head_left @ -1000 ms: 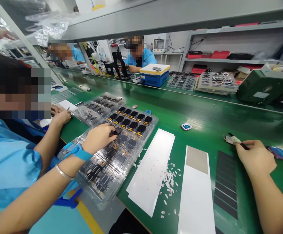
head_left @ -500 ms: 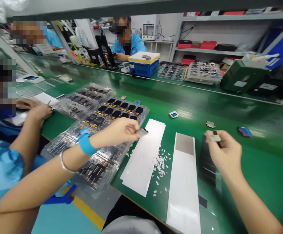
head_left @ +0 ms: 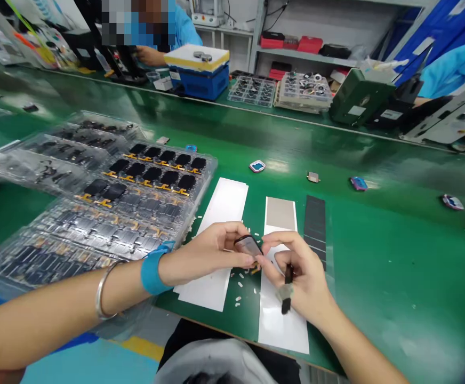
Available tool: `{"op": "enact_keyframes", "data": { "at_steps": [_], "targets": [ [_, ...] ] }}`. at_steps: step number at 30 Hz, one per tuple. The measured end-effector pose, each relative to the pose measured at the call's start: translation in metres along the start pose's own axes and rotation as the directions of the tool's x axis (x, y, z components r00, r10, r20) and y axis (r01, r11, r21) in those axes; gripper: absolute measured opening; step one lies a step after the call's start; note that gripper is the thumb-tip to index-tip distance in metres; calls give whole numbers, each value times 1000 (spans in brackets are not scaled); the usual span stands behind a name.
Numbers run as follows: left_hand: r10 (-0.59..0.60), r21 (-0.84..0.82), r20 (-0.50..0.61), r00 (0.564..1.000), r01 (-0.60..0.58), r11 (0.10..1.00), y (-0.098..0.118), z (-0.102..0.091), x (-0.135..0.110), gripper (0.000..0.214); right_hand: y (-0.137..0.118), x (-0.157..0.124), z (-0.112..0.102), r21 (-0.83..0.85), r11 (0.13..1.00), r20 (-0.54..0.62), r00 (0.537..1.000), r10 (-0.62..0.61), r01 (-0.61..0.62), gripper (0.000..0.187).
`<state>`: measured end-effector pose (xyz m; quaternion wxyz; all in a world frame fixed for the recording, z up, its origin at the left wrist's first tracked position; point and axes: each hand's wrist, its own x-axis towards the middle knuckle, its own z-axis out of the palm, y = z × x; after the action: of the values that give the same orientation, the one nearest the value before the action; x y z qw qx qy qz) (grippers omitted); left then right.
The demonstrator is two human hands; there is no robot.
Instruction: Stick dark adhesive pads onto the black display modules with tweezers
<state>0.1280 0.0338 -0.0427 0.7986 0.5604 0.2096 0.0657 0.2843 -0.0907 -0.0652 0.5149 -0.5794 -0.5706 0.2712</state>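
Observation:
My left hand (head_left: 212, 250) pinches a small dark rectangular screen part (head_left: 248, 246) over the near edge of the green belt. My right hand (head_left: 296, 272) meets it there, fingertips on the same part, with black tweezers (head_left: 287, 288) tucked under its fingers. Below the hands lie two white backing sheets, the left sheet (head_left: 220, 213) and the right sheet (head_left: 280, 325), with small white peel scraps (head_left: 238, 293) between them. A strip of dark grey pads (head_left: 314, 224) lies just right. Clear plastic trays (head_left: 144, 181) of black screen parts sit to my left.
Small loose parts lie on the belt: a pink-rimmed one (head_left: 257, 166), a grey one (head_left: 313, 177), a blue-pink one (head_left: 359, 183). Across the belt stand a blue box (head_left: 198, 74), parts trays (head_left: 304, 90) and a green machine (head_left: 360, 96). A person in blue works opposite.
My left hand carried the screen part from the trays to the near edge. My right hand came in from the right and joined it. The view swung right and down.

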Motion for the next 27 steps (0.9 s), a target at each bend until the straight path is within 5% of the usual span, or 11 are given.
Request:
{"op": "enact_keyframes", "data": {
  "at_steps": [9,17,27],
  "targets": [
    [11,444,-1,1000,-10,896,-3,13,-11,9,-5,-2,8,-229,940,-39,962,-270,255,18],
    [52,397,-84,995,-15,918,-4,15,-11,9,1,-1,7,-530,782,9,925,-380,327,11],
    [96,403,-125,988,-38,914,-11,14,-9,12,3,-3,9,-548,793,-37,939,-342,267,15]
  ]
}}
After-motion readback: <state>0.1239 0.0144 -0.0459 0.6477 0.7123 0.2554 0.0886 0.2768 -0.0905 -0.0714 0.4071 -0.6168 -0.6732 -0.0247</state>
